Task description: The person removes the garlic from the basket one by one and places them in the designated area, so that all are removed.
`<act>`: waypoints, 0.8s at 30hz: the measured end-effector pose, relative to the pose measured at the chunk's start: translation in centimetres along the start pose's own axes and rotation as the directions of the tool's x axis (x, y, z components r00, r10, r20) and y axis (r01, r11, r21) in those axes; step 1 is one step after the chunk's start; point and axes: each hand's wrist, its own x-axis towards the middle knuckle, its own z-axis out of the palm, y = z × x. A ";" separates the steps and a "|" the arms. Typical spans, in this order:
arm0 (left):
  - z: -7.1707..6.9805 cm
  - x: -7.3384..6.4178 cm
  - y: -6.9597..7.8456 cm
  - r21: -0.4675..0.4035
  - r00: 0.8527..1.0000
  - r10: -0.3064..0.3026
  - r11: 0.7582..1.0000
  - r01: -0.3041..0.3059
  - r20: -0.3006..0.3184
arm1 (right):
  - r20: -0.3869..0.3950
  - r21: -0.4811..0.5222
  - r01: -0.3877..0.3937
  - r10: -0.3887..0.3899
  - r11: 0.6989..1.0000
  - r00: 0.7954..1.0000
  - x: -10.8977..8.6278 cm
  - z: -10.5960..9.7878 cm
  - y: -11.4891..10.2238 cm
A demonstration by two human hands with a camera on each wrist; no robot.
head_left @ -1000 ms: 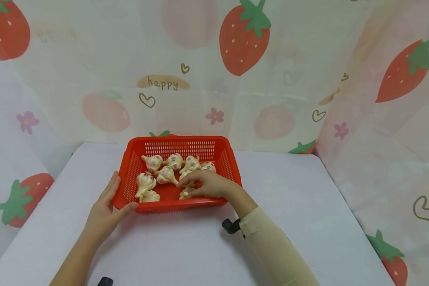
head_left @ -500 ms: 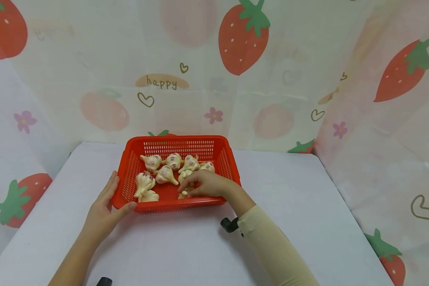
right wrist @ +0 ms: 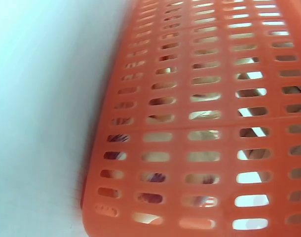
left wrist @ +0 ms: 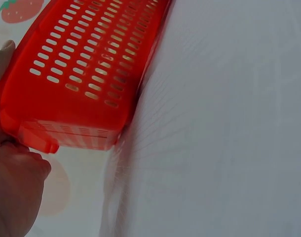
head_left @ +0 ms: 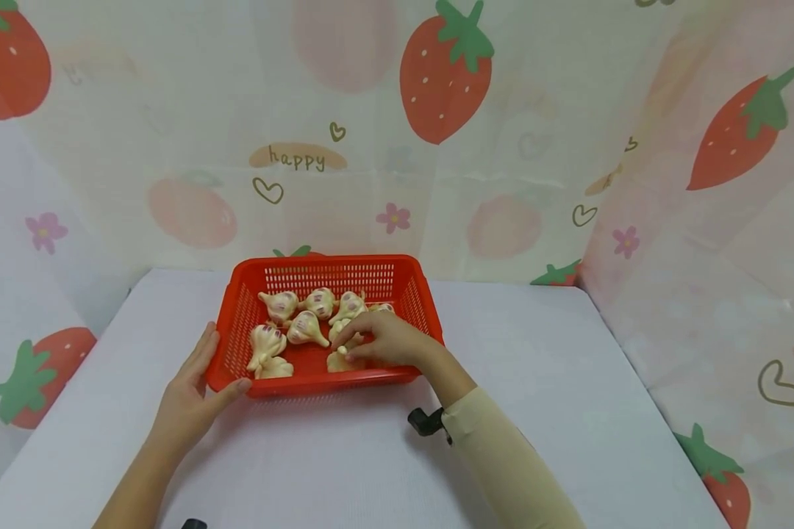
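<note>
A red slotted plastic basket (head_left: 324, 382) holds several garlic bulbs (head_left: 306, 328), pale with purplish streaks. My left hand (head_left: 187, 400) grips its near left corner, the thumb on the front rim and the fingers along the left side. In the left wrist view, part of that hand (left wrist: 15, 190) shows at the basket corner (left wrist: 66, 106). Reaching over the front rim, my right hand (head_left: 390, 339) pinches a garlic bulb (head_left: 340, 360) near the front of the basket. Its palm hides part of the bulbs on the right. Only the basket's slotted wall (right wrist: 180, 128) fills the right wrist view, bulbs showing through the slots.
The basket stands on a white-covered table (head_left: 529, 411), toward the back edge. Behind it hangs a strawberry-printed curtain (head_left: 370, 176), which also closes off both sides. A small black device (head_left: 426, 422) sits by the right sleeve cuff.
The head view has shifted slightly. The bulb at my right fingertips has turned a little and shows more of its side. My left hand keeps its hold on the basket.
</note>
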 end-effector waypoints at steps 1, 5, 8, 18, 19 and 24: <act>0.0 0.0 0.0 0.004 1.000 -0.001 1.000 0.001 -0.001 | -0.018 0.005 0.003 -0.002 1.000 1.000 -0.2 -0.1 -0.1; 0.0 -0.1 -0.1 0.003 1.000 -0.006 1.000 0.006 0.001 | -0.093 0.058 0.018 -0.012 0.998 0.996 -1.0 -0.3 -0.2; 0.0 -0.1 -0.1 -0.008 1.000 -0.008 1.000 0.008 0.004 | -0.153 0.116 0.031 -0.013 0.993 0.988 -1.7 -0.6 -0.3; 0.0 -0.2 -0.1 0.003 1.000 -0.013 1.000 0.013 0.001 | -0.359 0.185 0.150 -0.076 0.971 0.930 -4.8 -1.4 -0.2; 0.0 -0.2 -0.1 0.004 1.000 -0.013 1.000 0.013 0.001 | -0.384 0.167 0.163 -0.088 0.972 0.919 -5.1 -1.5 -0.2; 0.0 -0.1 0.0 -0.031 1.000 -0.003 1.000 0.003 -0.001 | -0.483 0.126 0.204 -0.119 0.971 0.867 -6.5 -2.0 -0.1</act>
